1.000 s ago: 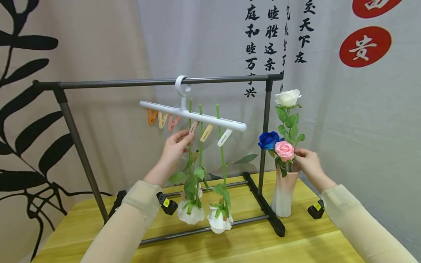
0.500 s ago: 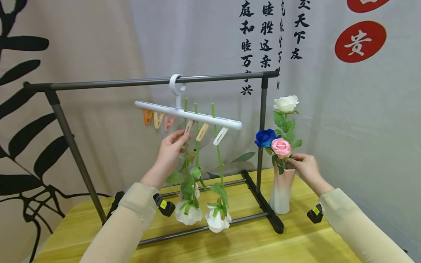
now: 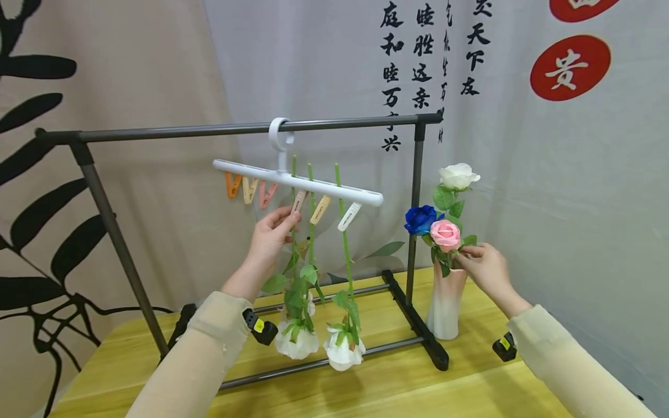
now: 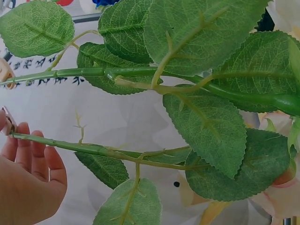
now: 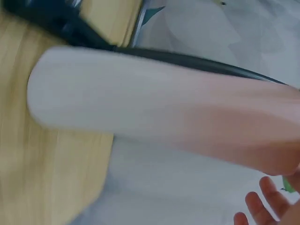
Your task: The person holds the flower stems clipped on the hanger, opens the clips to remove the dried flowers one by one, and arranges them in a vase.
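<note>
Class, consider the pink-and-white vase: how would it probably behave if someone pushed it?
The vase looks tall and narrow, with the upright white rose rising well above it, so a high push would probably tip it. It appears smooth, so it may feel slippery. Its rounded sides suggest it could roll once toppled.

My left hand point(image 3: 272, 233) pinches a pink clip point(image 3: 299, 201) on a hanger point(image 3: 284, 177); my right hand point(image 3: 490, 269) holds a white rose point(image 3: 459, 176) above a vase point(image 3: 446, 305).

Printed cloth point(image 3: 313, 69) seen behind a wooden table point(image 3: 470, 383)
Black characters point(image 3: 423, 45) and red ovals point(image 3: 570, 68) are displayed at right, large dark leaves point(image 3: 38, 67) at left.
</note>
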Available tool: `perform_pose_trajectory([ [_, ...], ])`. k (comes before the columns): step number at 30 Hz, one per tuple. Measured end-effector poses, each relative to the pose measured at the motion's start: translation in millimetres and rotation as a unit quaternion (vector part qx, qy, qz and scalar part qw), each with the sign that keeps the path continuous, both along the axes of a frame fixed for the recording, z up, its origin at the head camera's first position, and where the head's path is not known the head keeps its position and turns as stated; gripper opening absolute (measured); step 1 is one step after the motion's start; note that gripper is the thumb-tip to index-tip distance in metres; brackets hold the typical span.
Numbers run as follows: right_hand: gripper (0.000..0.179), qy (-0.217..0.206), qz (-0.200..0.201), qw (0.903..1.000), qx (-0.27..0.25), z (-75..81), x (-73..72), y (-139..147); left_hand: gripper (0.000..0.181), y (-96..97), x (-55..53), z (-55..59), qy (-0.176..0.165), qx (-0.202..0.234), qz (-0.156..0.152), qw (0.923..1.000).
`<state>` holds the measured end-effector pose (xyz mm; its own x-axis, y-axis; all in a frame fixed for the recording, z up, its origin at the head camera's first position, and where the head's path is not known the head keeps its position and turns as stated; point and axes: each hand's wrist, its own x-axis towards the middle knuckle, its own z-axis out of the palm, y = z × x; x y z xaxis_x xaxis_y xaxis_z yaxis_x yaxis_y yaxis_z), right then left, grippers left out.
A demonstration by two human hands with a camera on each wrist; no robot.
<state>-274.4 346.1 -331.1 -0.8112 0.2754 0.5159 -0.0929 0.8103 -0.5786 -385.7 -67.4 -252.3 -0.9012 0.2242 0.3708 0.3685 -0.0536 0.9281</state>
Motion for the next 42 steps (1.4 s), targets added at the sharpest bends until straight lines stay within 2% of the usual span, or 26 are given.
perform_pose_trajectory([
  [4, 0.036, 0.026, 0.007, 0.9946, 0.100, -2.0, 0.8, 0, 0.041, -0.3, 1.6, -0.8, 0.002, 0.006, 0.006, 1.0000],
  [6, 0.034, 0.033, -0.008, 0.9890, 0.144, -1.8, 0.2, 0, 0.041, -0.9, 1.6, -1.4, 0.005, 0.008, 0.008, 0.9999],
  [9, 0.035, 0.036, -0.038, 0.9816, 0.183, -0.4, 0.4, 0, 0.041, -1.7, 0.9, -2.3, 0.005, 0.008, 0.008, 0.9999],
  [11, 0.040, 0.034, -0.049, 0.9799, 0.190, 0.0, 0.6, 1, 0.041, -2.0, 0.7, -2.6, 0.004, 0.009, 0.007, 0.9999],
  [18, 0.062, -0.020, -0.026, 0.9943, 0.102, -0.3, 5.3, 7, 0.041, -2.7, 1.1, -2.7, 0.005, 0.010, 0.007, 0.9999],
  [22, 0.073, -0.045, -0.018, 0.9976, 0.050, 1.6, 9.6, 9, 0.039, -3.0, 1.7, -2.6, 0.004, 0.014, 0.008, 0.9999],
  [25, 0.076, -0.043, -0.017, 0.9987, 0.021, 2.6, 13.6, 11, 0.039, -3.2, 2.5, -2.3, 0.002, 0.015, 0.010, 0.9998],
  [28, 0.073, -0.023, -0.023, 0.9994, 0.008, 4.4, 18.2, 12, 0.039, -2.6, 3.0, -2.1, 0.001, 0.016, 0.011, 0.9998],
  [33, 0.061, 0.033, -0.029, 0.9972, -0.061, 13.1, 28.4, 10, 0.039, -0.1, 2.4, -2.0, -0.002, 0.020, 0.010, 0.9998],
  [38, 0.053, 0.100, -0.016, 0.9822, -0.158, 25.3, 36.0, 0, 0.038, 1.7, 2.7, -2.0, -0.002, 0.022, 0.012, 0.9997],
  [42, 0.048, 0.129, -0.016, 0.9750, -0.181, 30.1, 39.0, -9, 0.039, 1.6, 3.3, -2.7, 0.000, 0.021, 0.013, 0.9997],
])
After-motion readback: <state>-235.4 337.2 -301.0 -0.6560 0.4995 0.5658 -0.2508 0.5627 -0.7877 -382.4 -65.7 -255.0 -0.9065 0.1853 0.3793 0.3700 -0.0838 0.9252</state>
